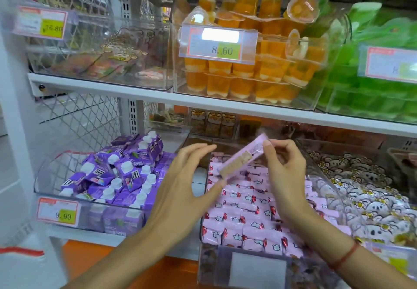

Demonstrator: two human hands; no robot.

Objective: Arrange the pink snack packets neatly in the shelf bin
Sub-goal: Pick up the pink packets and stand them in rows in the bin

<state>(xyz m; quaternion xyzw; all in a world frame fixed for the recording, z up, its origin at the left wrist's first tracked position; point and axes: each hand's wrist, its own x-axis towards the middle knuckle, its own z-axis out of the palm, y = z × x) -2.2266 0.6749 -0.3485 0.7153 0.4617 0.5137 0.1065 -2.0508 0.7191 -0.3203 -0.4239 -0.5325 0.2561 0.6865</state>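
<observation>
A clear shelf bin (255,266) on the lower shelf holds several rows of pink snack packets (246,216) with cloud and red prints. Above the bin, a long pink packet (242,157) is held tilted, its upper end to the right. My right hand (284,175) pinches that upper end between thumb and fingers. My left hand (182,189) has its fingers mostly straight; its thumb tip touches the packet's lower end from below. A red string circles my right wrist.
A bin of purple drink cartons (117,175) stands to the left, a bin of koala-print sweets (365,194) to the right. Orange jelly cups (248,72) and green jelly packs (372,81) fill the shelf above. Price tags hang on the bin fronts.
</observation>
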